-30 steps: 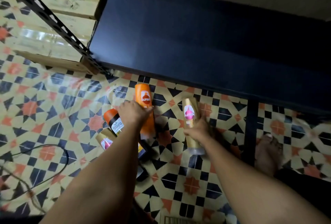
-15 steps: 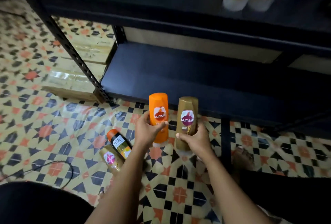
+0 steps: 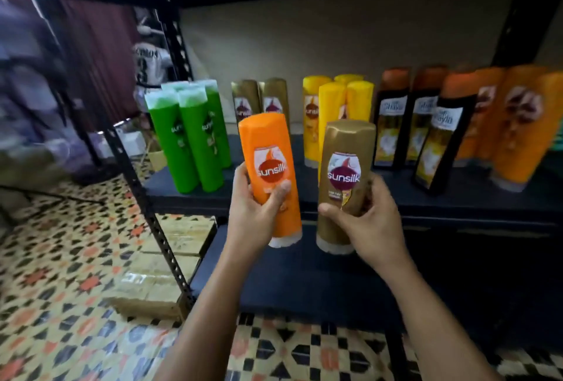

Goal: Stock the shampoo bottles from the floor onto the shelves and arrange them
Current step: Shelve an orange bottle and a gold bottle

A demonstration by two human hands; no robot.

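An orange shampoo bottle [image 3: 270, 179] marked "sunsilk" on a dark red oval sits in the left hand [image 3: 254, 216], cap end down, the thumb pressed across its lower label. Just beside it, apart by a narrow gap, the right hand [image 3: 364, 216] grips a gold shampoo bottle [image 3: 344, 185] with the same "sunsilk" mark; smaller print under the logo is too blurred to read. Both bottles are held in the air in front of the middle shelf [image 3: 457, 201], tilted slightly leftward. On that shelf stand, from left to right, green bottles [image 3: 190, 134] with "sunsilk" running up their sides, two gold bottles [image 3: 259, 100], a cluster of yellow bottles [image 3: 333, 103], black bottles with orange caps [image 3: 420, 118] whose white labels are only partly legible, and orange bottles [image 3: 518, 124] leaning at the far right. Bare shelf board shows along the front edge behind the two held bottles. The lower shelf [image 3: 304, 283] below the hands is open, and a perforated black upright [image 3: 152, 216] bounds the rack on the left, above the patterned tile floor [image 3: 61, 289].
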